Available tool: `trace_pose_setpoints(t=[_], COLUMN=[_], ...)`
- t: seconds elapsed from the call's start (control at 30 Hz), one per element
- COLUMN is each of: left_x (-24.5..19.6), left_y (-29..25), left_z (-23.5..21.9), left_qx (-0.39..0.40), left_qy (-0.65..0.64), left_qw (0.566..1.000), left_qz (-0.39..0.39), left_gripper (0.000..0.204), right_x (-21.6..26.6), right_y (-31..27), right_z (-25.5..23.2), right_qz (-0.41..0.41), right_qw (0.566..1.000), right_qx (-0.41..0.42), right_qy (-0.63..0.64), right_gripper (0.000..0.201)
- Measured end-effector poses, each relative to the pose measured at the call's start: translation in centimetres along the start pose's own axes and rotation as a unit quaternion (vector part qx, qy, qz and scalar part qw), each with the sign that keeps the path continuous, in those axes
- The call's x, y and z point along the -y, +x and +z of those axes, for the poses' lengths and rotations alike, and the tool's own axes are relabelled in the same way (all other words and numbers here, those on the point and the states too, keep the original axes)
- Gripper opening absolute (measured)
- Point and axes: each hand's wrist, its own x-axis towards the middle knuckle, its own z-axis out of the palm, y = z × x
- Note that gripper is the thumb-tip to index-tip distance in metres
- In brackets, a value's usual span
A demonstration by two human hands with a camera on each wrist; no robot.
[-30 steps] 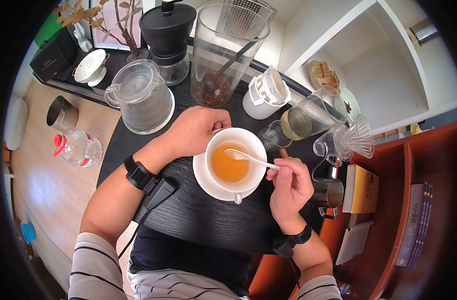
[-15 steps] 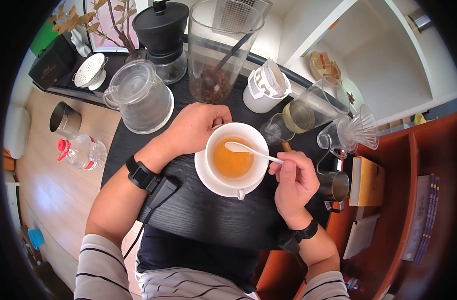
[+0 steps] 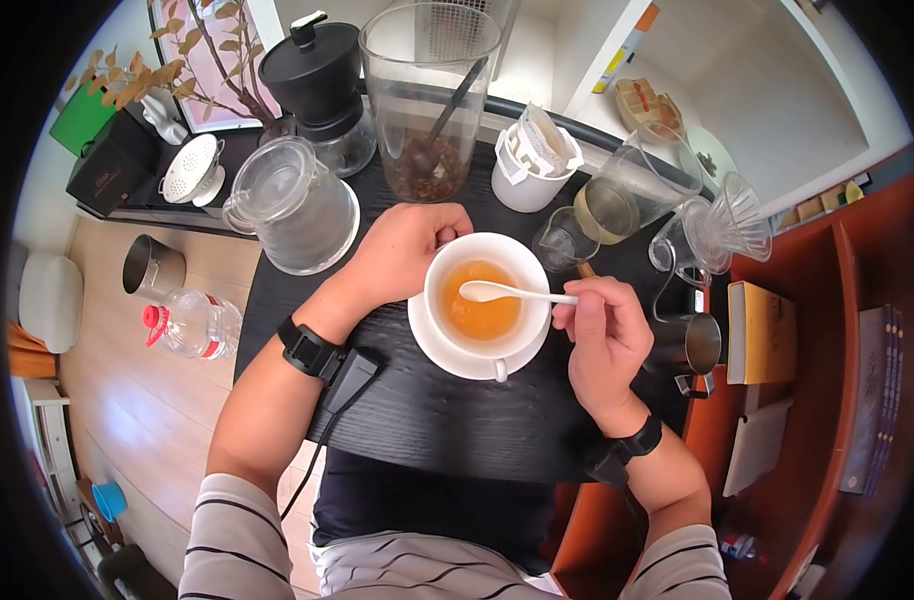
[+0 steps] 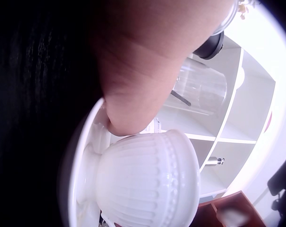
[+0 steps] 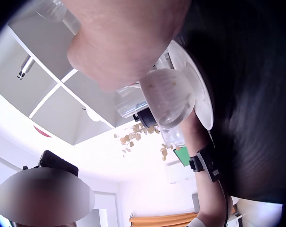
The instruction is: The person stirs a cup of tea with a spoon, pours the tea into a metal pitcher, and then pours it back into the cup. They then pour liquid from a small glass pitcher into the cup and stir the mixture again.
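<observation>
A white cup [image 3: 439, 310] of amber liquid [image 3: 482, 312] stands on a white saucer [image 3: 426, 345], its small handle towards the person's body. The right hand [image 3: 609, 335] pinches the handle of a white spoon [image 3: 527, 295] between thumb and fingers; the spoon's bowl lies over the liquid. The left hand [image 3: 405, 250] is at the cup's far left side, its fingers curled at the saucer's rim. Those fingertips are mostly hidden behind the cup. In the left wrist view the left hand [image 4: 138, 90] comes down against the fluted cup [image 4: 138, 182].
Behind the left hand stand a lidded glass pitcher [image 3: 302, 220], a hand grinder [image 3: 317, 85] and a tall glass container [image 3: 427, 110]. A white cup with a drip bag [image 3: 532, 180], a small glass pitcher [image 3: 565, 240], a ribbed glass dripper [image 3: 735, 225] and a metal jug [image 3: 699, 345] line the right side.
The spoon has turned within the cup, its handle end swinging away from the body with the right hand. The left hand keeps its place by the saucer. The head view has shifted.
</observation>
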Motion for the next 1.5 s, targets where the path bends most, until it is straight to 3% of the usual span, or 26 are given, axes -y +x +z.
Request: trace_pose_setpoints(t=[0.47, 0.63, 0.93, 1.07, 1.13, 1.27, 1.5], left_x=[0.2, 0.8, 0.7, 1.0, 1.1, 2.8, 2.1], left_y=[0.0, 0.2, 0.2, 0.2, 0.1, 0.6, 0.5], left_z=[0.1, 0.4, 0.5, 0.6, 0.8, 1.2, 0.9], left_qx=[0.003, -0.013, -0.029, -0.038, -0.036, -0.045, -0.057], left_qy=[-0.002, 0.000, -0.011, -0.010, -0.027, -0.052, -0.007], left_qw=[1.000, 1.000, 0.999, 0.998, 0.998, 0.996, 0.996], left_qz=[-0.016, 0.015, 0.033, 0.053, 0.051, 0.048, 0.068], left_gripper=[0.019, 0.019, 0.021, 0.023, 0.023, 0.023, 0.024], right_x=[-0.5, -0.5, 2.2, 2.9, 3.1, 2.5, 2.7], right_y=[-0.1, -0.3, -5.1, -6.5, -6.8, -6.6, -6.7], right_z=[0.6, 0.1, -2.1, -2.3, -2.4, -2.1, -2.5], right_qz=[-0.001, 0.005, 0.019, 0.067, 0.127, 0.139, 0.122], right_qw=[1.000, 0.995, 0.988, 0.977, 0.969, 0.964, 0.970], right_qx=[-0.011, -0.030, -0.119, -0.110, -0.057, -0.049, -0.072], right_qy=[-0.017, -0.093, -0.100, -0.170, -0.202, -0.220, -0.200], right_gripper=[0.014, 0.017, 0.018, 0.027, 0.028, 0.037, 0.039])
